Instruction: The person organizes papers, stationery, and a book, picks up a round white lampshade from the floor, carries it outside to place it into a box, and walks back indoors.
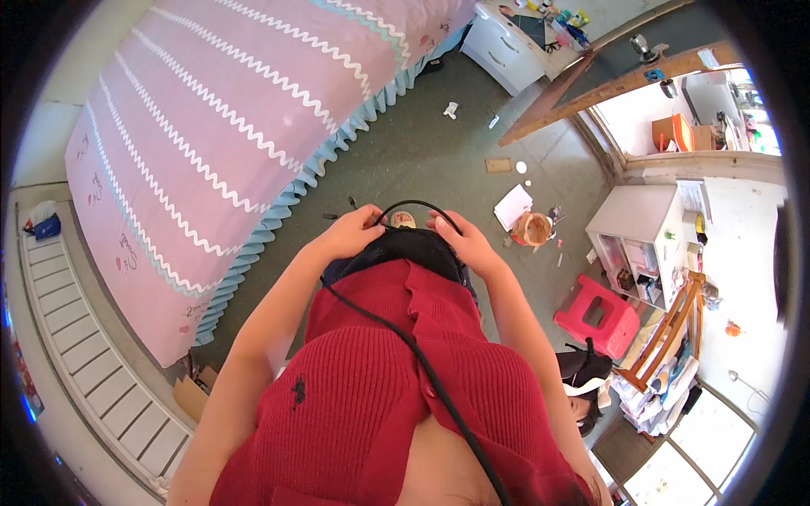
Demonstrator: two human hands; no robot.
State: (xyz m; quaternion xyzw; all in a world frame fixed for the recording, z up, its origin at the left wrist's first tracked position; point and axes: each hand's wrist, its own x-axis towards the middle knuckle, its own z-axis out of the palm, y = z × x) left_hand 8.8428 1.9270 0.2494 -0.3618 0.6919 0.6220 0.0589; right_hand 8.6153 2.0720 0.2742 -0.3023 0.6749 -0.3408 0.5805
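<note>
A black cable (pixel 411 201) arches between my two hands in front of my waist. My left hand (pixel 354 232) has its fingers closed on the cable, and loose plug ends stick out beyond it toward the bed. On the other side, my right hand (pixel 460 239) holds the cable with bent fingers. Another black cord (pixel 422 356) runs down across my red ribbed top (pixel 363 371). Dark cloth at my waist lies just below both hands.
A bed (pixel 202 126) with a pink striped cover stands at the left. A basket (pixel 531 229), papers and small litter lie on the floor. At the right are a red stool (pixel 596 315), a white cabinet (pixel 633 228) and another person (pixel 582 409). An open door (pixel 582 93) stands above.
</note>
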